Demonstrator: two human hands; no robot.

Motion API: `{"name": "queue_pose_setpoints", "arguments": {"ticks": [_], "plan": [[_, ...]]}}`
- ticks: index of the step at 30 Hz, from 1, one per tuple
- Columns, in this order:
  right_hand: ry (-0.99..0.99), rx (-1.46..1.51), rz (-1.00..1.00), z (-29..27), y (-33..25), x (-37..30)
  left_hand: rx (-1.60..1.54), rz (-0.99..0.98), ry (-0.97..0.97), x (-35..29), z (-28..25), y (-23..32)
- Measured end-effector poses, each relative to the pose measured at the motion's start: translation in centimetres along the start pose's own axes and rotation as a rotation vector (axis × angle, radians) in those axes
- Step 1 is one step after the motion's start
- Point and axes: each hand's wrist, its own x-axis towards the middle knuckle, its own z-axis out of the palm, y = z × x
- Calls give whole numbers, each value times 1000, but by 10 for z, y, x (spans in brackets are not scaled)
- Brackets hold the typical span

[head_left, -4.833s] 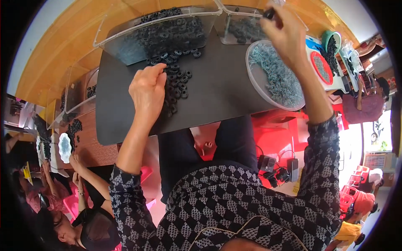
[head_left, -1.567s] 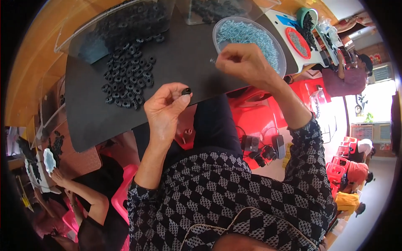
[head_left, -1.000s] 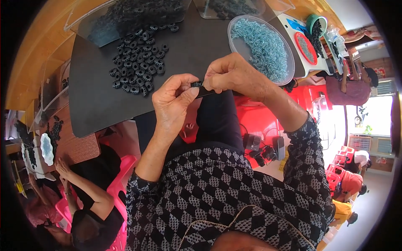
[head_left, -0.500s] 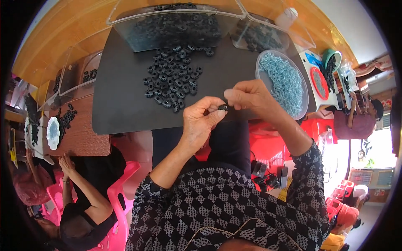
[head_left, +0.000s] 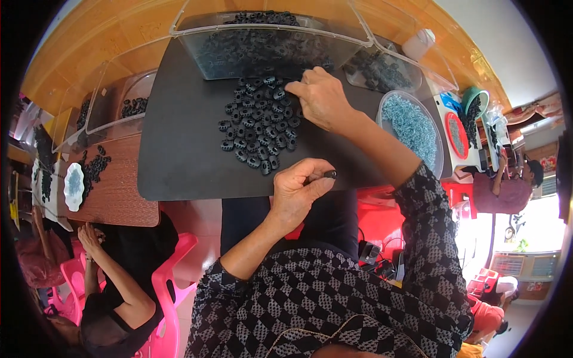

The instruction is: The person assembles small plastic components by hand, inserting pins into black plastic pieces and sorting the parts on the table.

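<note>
My left hand is above the table's near edge, thumb and forefinger pinched on a small black plastic piece whose dark end sticks out. My right hand reaches across the table to the far right of a pile of black oval plastic pieces. Its fingers are bent and pressed together, with thumb and fingertips by the pile's upper right edge. Whatever lies between those fingertips is hidden. The pile's pieces have ridged, lighter-looking edges and are spread over the dark grey tabletop.
Behind the pile stands a large clear bin of black pieces, with a smaller clear bin to its right. A round tub of small light-blue shiny parts sits at the right. A co-worker's arm rests near a brown table at left.
My right hand has moved away from the left, forward to the pile's far right edge. My left hand still pinches the black piece. The whole view has shifted slightly.
</note>
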Motion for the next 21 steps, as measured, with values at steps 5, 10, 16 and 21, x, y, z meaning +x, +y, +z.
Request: {"name": "queue_pose_setpoints", "arguments": {"ticks": [5, 10, 16, 21], "plan": [[9, 35, 65, -7, 6, -15, 21, -23, 1, 1, -1, 3], [108, 146, 11, -10, -8, -2, 86, -3, -3, -2, 3, 8], [24, 92, -41, -11, -5, -6, 67, 25, -32, -4, 3, 7], [93, 112, 35, -12, -3, -3, 64, 27, -37, -5, 2, 4]]}}
